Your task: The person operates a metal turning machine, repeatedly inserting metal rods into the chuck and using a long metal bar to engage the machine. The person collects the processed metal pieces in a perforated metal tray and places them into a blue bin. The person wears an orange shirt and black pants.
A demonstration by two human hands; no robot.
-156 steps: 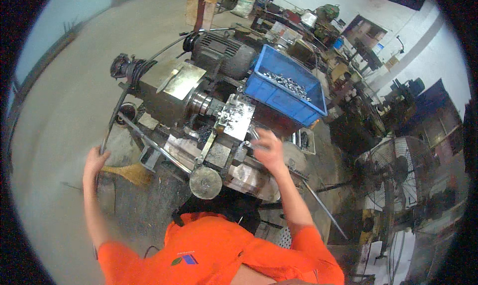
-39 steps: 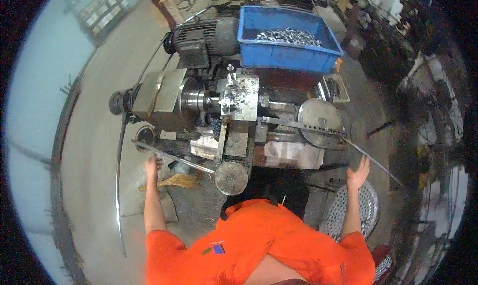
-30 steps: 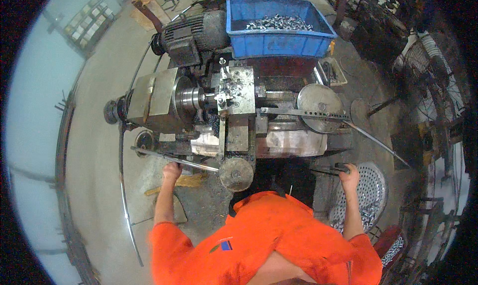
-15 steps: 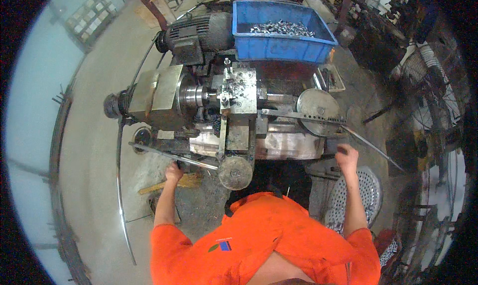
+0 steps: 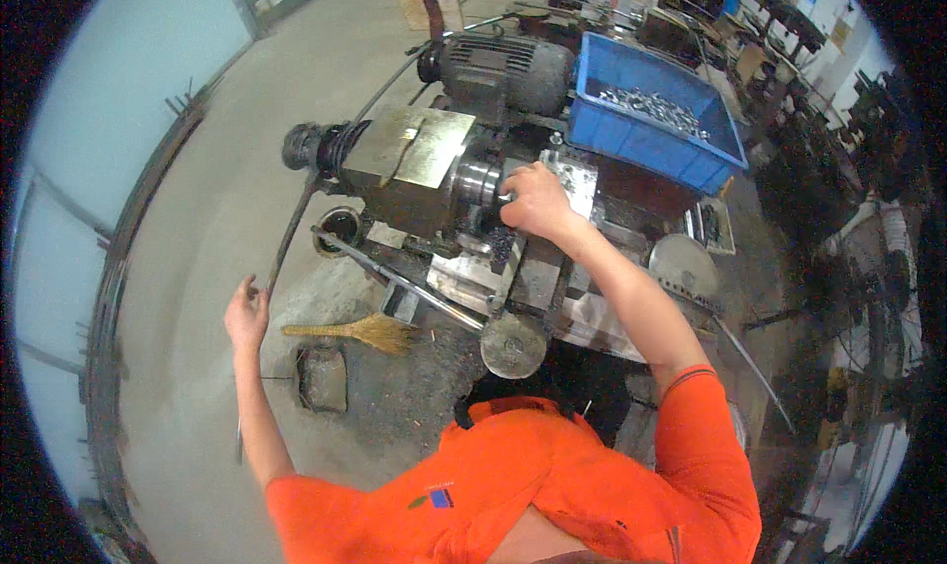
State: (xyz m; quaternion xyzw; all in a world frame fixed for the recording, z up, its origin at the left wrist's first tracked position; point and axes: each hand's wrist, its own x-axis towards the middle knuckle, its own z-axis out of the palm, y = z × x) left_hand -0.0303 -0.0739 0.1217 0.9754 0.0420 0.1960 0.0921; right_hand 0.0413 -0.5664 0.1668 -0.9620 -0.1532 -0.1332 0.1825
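Note:
My left hand is closed around the long metal lever rod that comes down from the left end of a small lathe. Part of that rod runs on below my wrist. My right hand reaches to the gap between the shiny round chuck and the metal tool block. Its fingers are bent together there, and what they hold is hidden. In front of the lathe, a bar handle stretches left from near a round metal disc, with neither hand on it.
Behind the lathe stand an electric motor and a blue plastic bin with many small metal parts. A second disc with a long handle is at the right. A straw broom lies on the floor.
My left hand has left the front bar handle and moved left onto the lever rod. My right hand has gone from the right side up to the chuck. The view has turned left.

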